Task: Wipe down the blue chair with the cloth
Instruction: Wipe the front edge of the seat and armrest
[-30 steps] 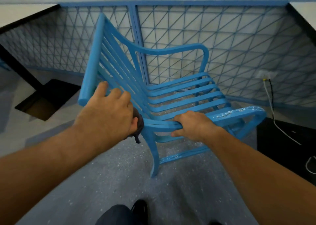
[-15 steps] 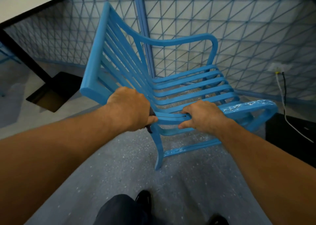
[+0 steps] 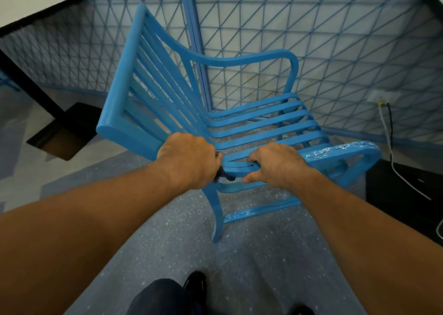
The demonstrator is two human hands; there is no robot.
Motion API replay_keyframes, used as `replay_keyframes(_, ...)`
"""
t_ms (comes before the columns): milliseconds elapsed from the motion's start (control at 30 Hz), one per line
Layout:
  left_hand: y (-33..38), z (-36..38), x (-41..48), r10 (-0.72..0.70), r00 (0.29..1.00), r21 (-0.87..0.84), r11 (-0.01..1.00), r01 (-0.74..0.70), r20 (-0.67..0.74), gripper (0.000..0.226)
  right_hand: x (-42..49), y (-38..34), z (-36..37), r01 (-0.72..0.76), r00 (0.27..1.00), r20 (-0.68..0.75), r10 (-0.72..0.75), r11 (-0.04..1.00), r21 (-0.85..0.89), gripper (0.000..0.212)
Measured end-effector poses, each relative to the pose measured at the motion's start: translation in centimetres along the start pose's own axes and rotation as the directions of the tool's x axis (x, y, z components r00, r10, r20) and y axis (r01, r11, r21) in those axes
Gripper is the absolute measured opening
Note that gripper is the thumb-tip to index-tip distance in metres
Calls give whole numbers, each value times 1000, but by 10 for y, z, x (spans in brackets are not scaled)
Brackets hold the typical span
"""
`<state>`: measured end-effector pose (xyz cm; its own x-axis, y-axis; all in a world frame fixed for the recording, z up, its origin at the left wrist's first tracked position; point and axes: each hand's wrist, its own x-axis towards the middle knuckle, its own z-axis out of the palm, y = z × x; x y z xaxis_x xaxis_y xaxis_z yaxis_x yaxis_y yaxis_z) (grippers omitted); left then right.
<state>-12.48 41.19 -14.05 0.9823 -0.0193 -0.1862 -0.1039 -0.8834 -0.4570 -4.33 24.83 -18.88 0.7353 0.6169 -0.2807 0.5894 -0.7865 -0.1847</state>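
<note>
Your bare left forearm (image 3: 96, 219) and right forearm (image 3: 359, 219) reach in from the lower corners and draw together ahead of you. Your left hand (image 3: 188, 161) lies knuckles up, fingers curled under and out of sight, holding a dark cloth (image 3: 222, 173); only a scrap of it shows below the palm. Your right hand (image 3: 278, 165), just beside it, grips the near arm of the chair (image 3: 119, 94), fingers hooked over the top, thumb tucked beneath and pointing left. Below, one trouser knee (image 3: 163, 295) and a black shoe (image 3: 195, 284) show.
</note>
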Motion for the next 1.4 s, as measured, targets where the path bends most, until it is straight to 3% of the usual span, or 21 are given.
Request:
replay_keyframes(100, -2, 1, 0, 4, 1000, -30, 1000, -5, -11, 48, 0, 1, 0, 5, 1000, 4, -5, 1000, 11, 50)
replay_keyframes(200, -10, 5, -24, 119, 986, 101, 989, -107, -121, 36, 0, 2, -1, 7, 1000, 18, -8, 1000, 15, 51)
replay_keyframes(300, -15, 10, -39, 184, 974, 222, 963, -153, -128, 31, 0, 1, -1, 5, 1000, 28, -5, 1000, 8, 52)
replay_keyframes(600, 3, 9, -14, 84, 981, 80, 994, -71, -177, 44, 2, 0, 1, -22, 999, 28, 22, 1000, -21, 58)
replay_keyframes(767, -11, 20, -31, 271, 930, 164, 958, -235, -250, 34, 0, -2, 2, -35, 999, 36, 35, 999, -2, 59)
replay_keyframes(1000, -5, 32, -30, 253, 895, 139, 967, -215, -368, 11, 4, 1, 3, -26, 999, 19, 26, 1000, 9, 53)
replay_keyframes(1133, 11, 29, -26, 166, 931, 138, 982, -127, -325, 29, 4, 2, 1, -13, 1000, 15, 13, 1000, 6, 47)
replay_keyframes(1300, 8, 0, -13, 91, 993, -22, 995, -93, -75, 34, 1, -3, 0, -19, 1000, 9, 19, 1000, 1, 52)
replay_keyframes(1400, 12, -2, -7, 82, 993, 46, 996, -78, -88, 36, 0, -2, 2, -27, 1000, -2, 27, 1000, 5, 56)
